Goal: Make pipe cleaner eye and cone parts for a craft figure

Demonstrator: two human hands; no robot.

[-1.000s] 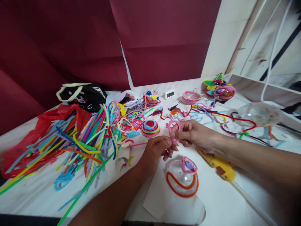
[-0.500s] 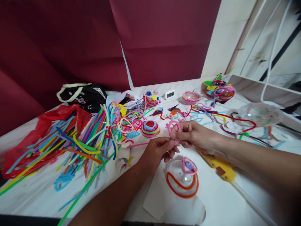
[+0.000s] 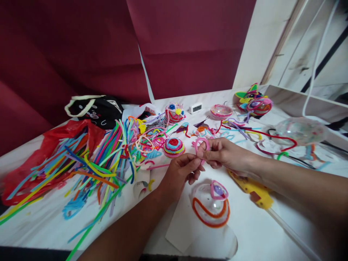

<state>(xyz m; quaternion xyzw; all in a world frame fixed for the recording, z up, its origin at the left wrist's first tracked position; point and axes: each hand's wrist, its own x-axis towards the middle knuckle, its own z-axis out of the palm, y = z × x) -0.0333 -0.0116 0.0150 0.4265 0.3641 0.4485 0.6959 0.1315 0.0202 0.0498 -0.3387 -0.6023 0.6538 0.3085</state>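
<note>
A pink pipe cleaner (image 3: 207,144) bent into a ring is pinched between the thumb and forefinger of my right hand (image 3: 221,154). My left hand (image 3: 186,168) is closed at the fingertips on the lower end of the same pipe cleaner, right beside my right fingers; that end is mostly hidden. Below both hands, a clear plastic ball (image 3: 208,197) rests on a white sheet (image 3: 181,230). An orange pipe cleaner (image 3: 211,225) curves along its front, and a pink loop (image 3: 219,199) with a purple centre sits at its upper right.
A heap of coloured pipe cleaners (image 3: 108,156) spills over a red plastic bag (image 3: 58,132) at left. A yellow glue gun (image 3: 252,188) lies under my right forearm. Behind are a striped dome (image 3: 174,147), a decorated ball (image 3: 174,112), a small digital clock (image 3: 195,108) and another clear ball (image 3: 300,130).
My left hand has shifted slightly up and to the left, while the pink ring stays in my right fingers. The ball with the orange pipe cleaner has not moved.
</note>
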